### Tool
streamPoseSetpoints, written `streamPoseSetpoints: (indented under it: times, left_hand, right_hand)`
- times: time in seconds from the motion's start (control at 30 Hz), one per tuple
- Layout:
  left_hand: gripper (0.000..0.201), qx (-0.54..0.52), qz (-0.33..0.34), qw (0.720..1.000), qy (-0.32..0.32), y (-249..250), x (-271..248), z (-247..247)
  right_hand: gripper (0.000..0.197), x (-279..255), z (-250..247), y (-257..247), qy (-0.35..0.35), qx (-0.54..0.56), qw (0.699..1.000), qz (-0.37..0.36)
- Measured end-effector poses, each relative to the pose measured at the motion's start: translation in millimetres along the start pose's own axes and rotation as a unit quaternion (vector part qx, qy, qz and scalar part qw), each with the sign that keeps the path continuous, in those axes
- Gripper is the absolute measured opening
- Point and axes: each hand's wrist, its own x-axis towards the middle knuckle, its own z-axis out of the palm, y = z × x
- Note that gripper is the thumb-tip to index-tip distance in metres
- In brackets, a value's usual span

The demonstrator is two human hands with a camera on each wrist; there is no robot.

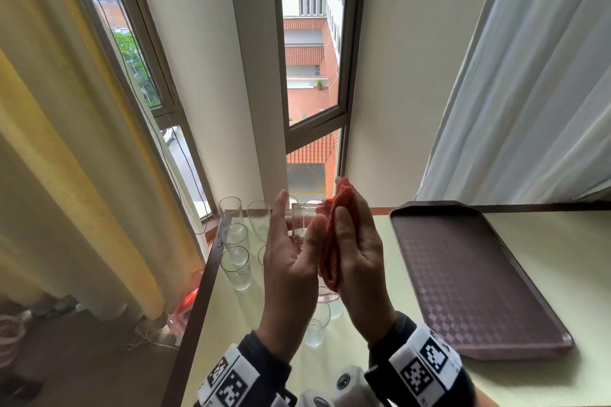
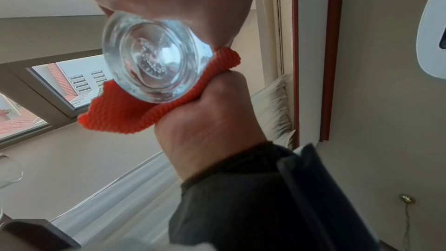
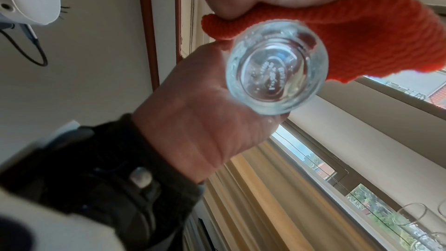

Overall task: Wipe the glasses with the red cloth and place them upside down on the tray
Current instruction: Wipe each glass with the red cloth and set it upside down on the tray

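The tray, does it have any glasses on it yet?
No. The brown tray holds no glasses; the other glasses stand on the table's left side.

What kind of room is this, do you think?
Probably a hotel or serviced room high up in a building: long curtains, windows overlooking rooftops, plus a table set with drinking glasses and a tray.
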Motion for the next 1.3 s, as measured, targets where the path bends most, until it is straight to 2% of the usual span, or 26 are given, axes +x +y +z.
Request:
streamPoseSetpoints:
  times: [0.1,0.2,0.33,0.4,0.47,0.6,0.77,0.87,0.97,1.03,1.1,1.23,1.3]
  left_hand:
    - [0.049,-0.006,-0.007,1.000,0.001,0.8,-0.3,3.2]
    - [0.061,-0.009,-0.020,0.999,-0.026,2.4,1.3,3.2]
    - [0.087,0.051,-0.035,0.996,-0.059,7.8,3.8,-4.7]
    - [0.083,0.049,-0.055,0.995,-0.063,11.7,5.8,-8.3]
    - [0.073,0.004,-0.084,0.994,-0.064,14.2,8.8,-9.9]
    - [0.075,-0.033,-0.080,0.995,-0.047,22.1,13.6,-15.3]
    - [0.078,-0.038,-0.063,0.997,-0.040,27.6,11.4,-17.1]
    - [0.072,-0.037,-0.064,0.997,-0.034,18.5,6.3,-18.5]
    - [0.076,-0.032,-0.072,0.996,-0.052,10.8,-0.3,-22.8]
    - [0.078,-0.014,-0.069,0.995,-0.064,8.4,-2.1,-27.9]
    - [0.080,-0.004,-0.079,0.993,-0.082,5.7,-2.1,-32.3]
    - [0.067,-0.015,-0.115,0.987,-0.111,9.0,-3.3,-32.5]
    - [0.065,-0.022,-0.140,0.985,-0.102,13.0,-2.2,-29.5]
  right_hand:
    - [0.057,1.3,2.5,-3.7,-0.011,-0.012,1.000,0.002]
    - [0.056,3.0,-0.4,-2.8,-0.019,0.004,1.000,0.000]
    - [0.029,2.0,-9.8,-6.1,-0.014,0.068,0.996,0.046]
    - [0.030,1.5,-16.1,-2.3,-0.020,0.085,0.994,0.068]
    - [0.033,0.0,-18.5,-0.1,-0.023,0.103,0.989,0.107]
    - [0.039,-7.1,-21.2,3.0,-0.014,0.151,0.968,0.199]
    - [0.056,-7.5,-26.8,5.2,-0.002,0.224,0.919,0.323]
    - [0.057,-3.1,-32.6,1.9,0.000,0.276,0.899,0.341]
    - [0.042,1.6,-35.7,0.4,0.016,0.282,0.902,0.325]
    - [0.036,1.2,-38.1,4.7,0.047,0.237,0.925,0.294]
    - [0.041,-1.9,-38.4,6.2,0.058,0.182,0.949,0.249]
    - [0.032,-8.3,-29.4,-3.2,0.041,0.061,0.990,0.120]
    - [0.040,-9.8,-25.8,-7.0,0.028,-0.043,0.998,0.027]
